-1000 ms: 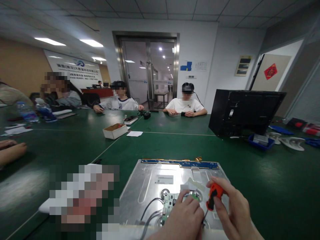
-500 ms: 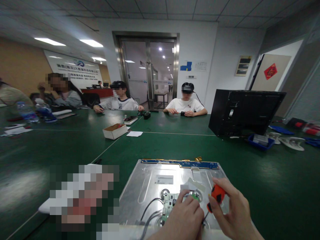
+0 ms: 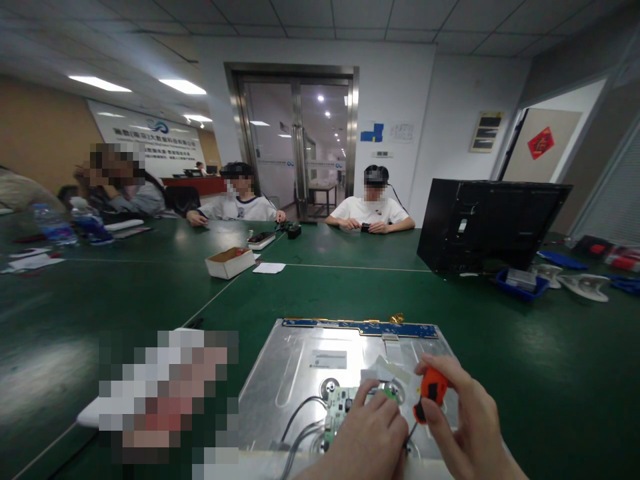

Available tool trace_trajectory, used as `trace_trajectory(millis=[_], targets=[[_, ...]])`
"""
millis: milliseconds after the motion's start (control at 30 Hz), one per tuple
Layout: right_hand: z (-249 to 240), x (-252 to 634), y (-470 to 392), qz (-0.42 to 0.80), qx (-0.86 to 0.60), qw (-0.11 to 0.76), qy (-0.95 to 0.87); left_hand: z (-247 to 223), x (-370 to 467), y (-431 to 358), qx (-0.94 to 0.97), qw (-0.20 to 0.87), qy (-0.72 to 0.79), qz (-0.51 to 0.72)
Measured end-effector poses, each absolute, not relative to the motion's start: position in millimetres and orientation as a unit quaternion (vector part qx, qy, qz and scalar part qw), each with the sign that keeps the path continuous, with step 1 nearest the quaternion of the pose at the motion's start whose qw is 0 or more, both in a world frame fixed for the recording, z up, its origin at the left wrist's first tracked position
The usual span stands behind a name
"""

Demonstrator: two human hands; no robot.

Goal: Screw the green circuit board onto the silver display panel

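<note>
A silver metal panel (image 3: 295, 373) lies in front of me, with a blue circuit strip (image 3: 350, 328) along its far edge. Near its front, my left hand (image 3: 373, 427) rests over a green circuit board (image 3: 340, 402), fingers bent onto it and covering much of it. My right hand (image 3: 470, 417) pinches the orange and black handle of a screwdriver (image 3: 433, 387). The screwdriver's shaft slants down beside my left hand; its tip is hard to make out. Dark cables (image 3: 300, 417) run from the board's left side.
A pixelated area covers the left front of the green table (image 3: 385, 287). Farther off are an open box (image 3: 230, 263), a black monitor casing (image 3: 490, 223) and a blue tray (image 3: 523, 283) at right. People sit across the table and bottles (image 3: 90, 220) stand at left.
My right fingers and the screwdriver handle have turned slightly, showing a different side of the handle. My left hand stays on the board. The person at far left has shifted a little.
</note>
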State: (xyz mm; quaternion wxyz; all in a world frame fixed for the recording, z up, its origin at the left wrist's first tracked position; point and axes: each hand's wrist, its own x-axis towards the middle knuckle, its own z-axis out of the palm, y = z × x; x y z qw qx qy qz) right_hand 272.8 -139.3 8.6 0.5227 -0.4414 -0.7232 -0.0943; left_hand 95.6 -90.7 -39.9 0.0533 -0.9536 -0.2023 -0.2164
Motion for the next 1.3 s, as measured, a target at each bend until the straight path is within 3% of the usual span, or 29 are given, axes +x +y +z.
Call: trace_trajectory(millis=[233, 1033, 1300], targets=[[4, 274, -146, -0.048, -0.474, 0.511, -0.715, -38, 96, -91, -0.956, 0.066, -0.203, -0.203], [23, 266, -133, -0.179, -0.407, 0.52, -0.729, -36, 95, -92, -0.958, 0.038, -0.202, -0.199], [7, 283, -139, -0.125, -0.409, 0.495, -0.756, -43, 98, -89, -0.95, 0.078, -0.199, -0.226]])
